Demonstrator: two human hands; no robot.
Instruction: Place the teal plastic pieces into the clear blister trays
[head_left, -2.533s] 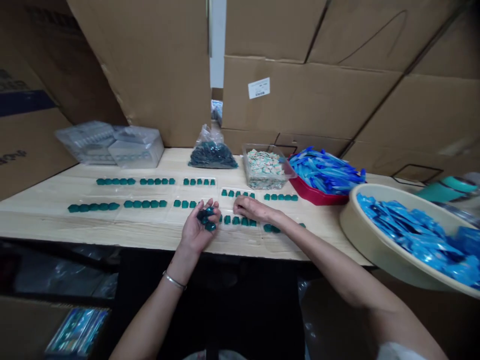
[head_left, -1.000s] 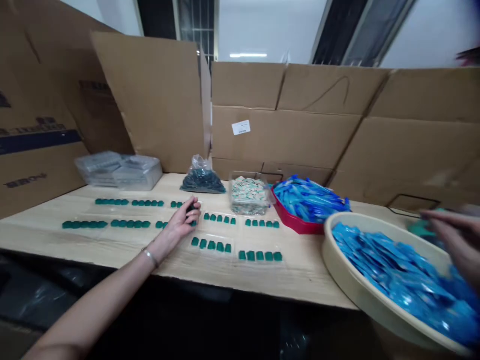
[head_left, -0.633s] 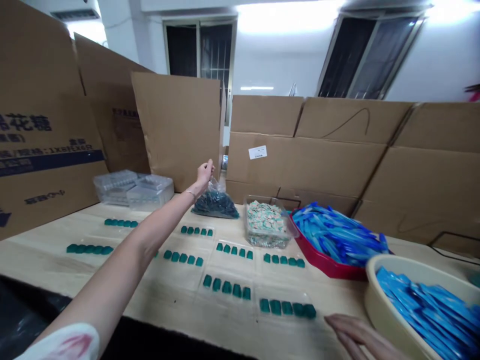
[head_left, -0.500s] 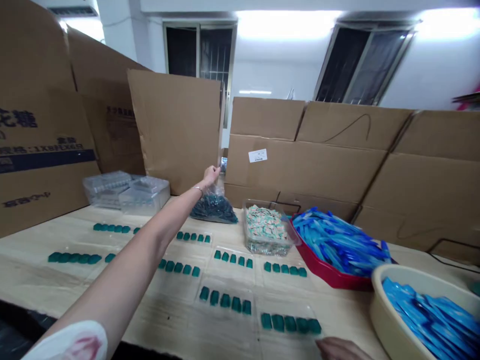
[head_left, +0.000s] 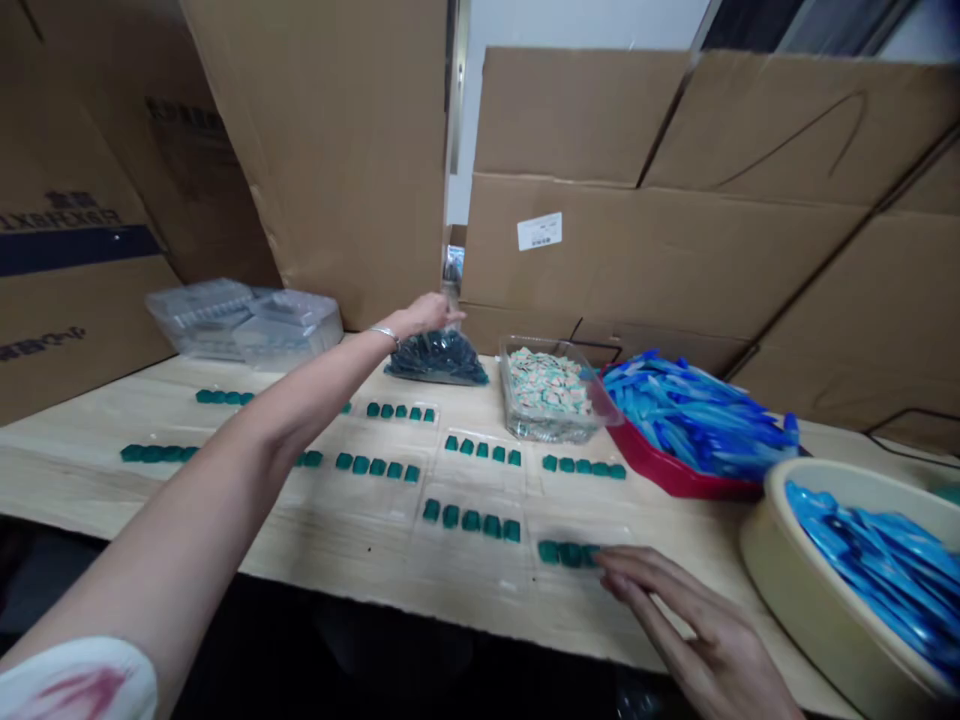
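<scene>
The right hand (head_left: pixel 686 625) lies relaxed and open, its slightly curled fingers (head_left: pixel 619 565) gripping nothing, just beside a row of glossy teal blocks (head_left: pixel 568 553) on a thin clear tray (head_left: pixel 581 530). More rows of these blocks spread toward 10 o'clock across the pale wood-grain table (head_left: pixel 337 560). At 11 o'clock, the outstretched left hand (head_left: pixel 424 315) meets the crinkled neck of a plastic bag (head_left: pixel 436 358) of dark teal pieces; its extended fingers (head_left: pixel 448 314) may or may not grip it. At 1 o'clock sits a red tray (head_left: pixel 637 465) of blue packets; at 2 o'clock, a beige basin (head_left: pixel 780 560).
</scene>
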